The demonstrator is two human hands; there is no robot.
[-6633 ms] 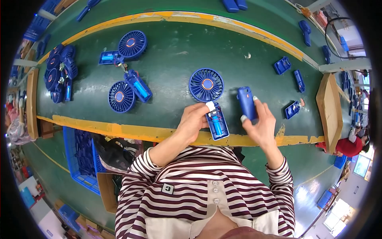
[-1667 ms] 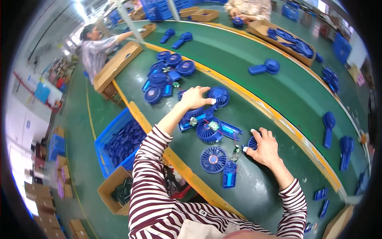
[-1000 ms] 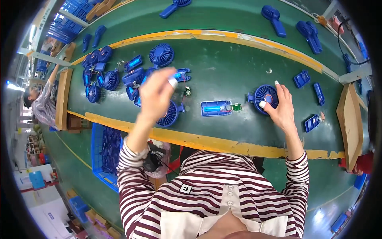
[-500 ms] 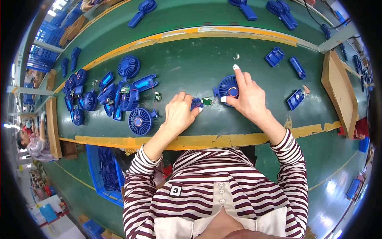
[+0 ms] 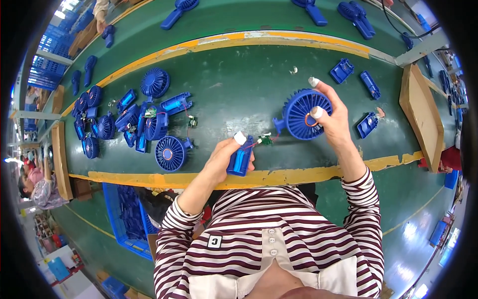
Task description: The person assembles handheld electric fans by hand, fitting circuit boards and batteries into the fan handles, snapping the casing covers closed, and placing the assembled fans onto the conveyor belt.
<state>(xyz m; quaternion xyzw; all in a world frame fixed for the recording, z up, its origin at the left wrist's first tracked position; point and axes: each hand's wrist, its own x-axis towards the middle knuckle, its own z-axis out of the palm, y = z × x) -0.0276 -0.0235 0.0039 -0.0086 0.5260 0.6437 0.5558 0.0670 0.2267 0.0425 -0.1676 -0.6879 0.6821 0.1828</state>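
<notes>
My right hand (image 5: 332, 117) grips a round blue fan head (image 5: 303, 113) by its right side, with the thumb on the front grille near the orange ring. In my left hand (image 5: 226, 158) is a blue handle shell (image 5: 241, 160) with a battery inside, held between thumb and fingers near the table's front edge. A small green circuit board (image 5: 267, 139) dangles on thin wires between the handle shell and the fan head. White covers wrap several fingertips.
Several fan heads and handle shells lie piled on the left, among them a loose fan head (image 5: 171, 153). Handle parts (image 5: 368, 124) lie at the right, before a cardboard tray (image 5: 423, 117). Assembled fans (image 5: 356, 19) rest on the far belt. A blue crate (image 5: 124, 219) stands below the table.
My right hand has lifted the fan head and turned its grille more toward me. My left hand has tilted the handle shell up, so the battery inside now shows.
</notes>
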